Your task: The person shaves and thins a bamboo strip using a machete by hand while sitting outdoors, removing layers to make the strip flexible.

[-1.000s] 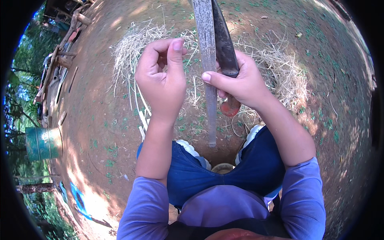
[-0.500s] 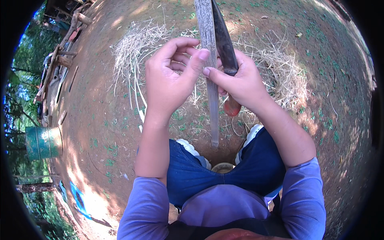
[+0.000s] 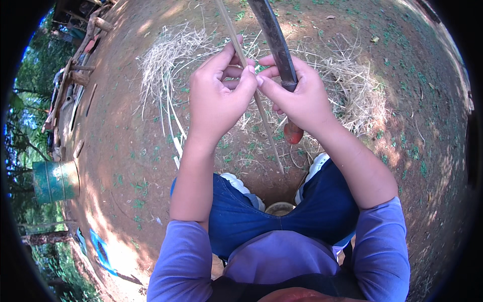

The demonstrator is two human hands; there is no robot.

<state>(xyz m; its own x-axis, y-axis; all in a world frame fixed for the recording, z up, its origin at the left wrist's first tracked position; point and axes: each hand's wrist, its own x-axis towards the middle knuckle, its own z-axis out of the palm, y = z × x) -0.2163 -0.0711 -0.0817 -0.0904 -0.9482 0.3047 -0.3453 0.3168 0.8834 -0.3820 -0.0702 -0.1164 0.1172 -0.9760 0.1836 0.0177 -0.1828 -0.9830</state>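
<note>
A long, thin bamboo strip (image 3: pixel 266 121) slants between my hands, its narrow edge toward me, its lower end above the dirt between my shoes. My left hand (image 3: pixel 216 98) pinches it between thumb and fingers. In my right hand (image 3: pixel 307 98) is a large knife (image 3: pixel 274 38), its dark blade pointing up and away and its red-ended handle showing below the palm. The right thumb tip reaches the strip beside the left thumb. Some of the right fingers are hidden behind the blade. The strip's far end passes out of the picture.
Pale shavings (image 3: pixel 173 55) lie in a heap at left, with another heap (image 3: pixel 354 85) at right. A few light strips (image 3: pixel 177 146) rest near my left forearm. A green metal drum (image 3: pixel 55 181), wooden poles (image 3: pixel 80 78) and a blue object (image 3: pixel 100 251) are farther left.
The bamboo strip has turned from its broad mottled face to its narrow edge, and its top has swung left, away from the blade. The left fingers have closed on it.
</note>
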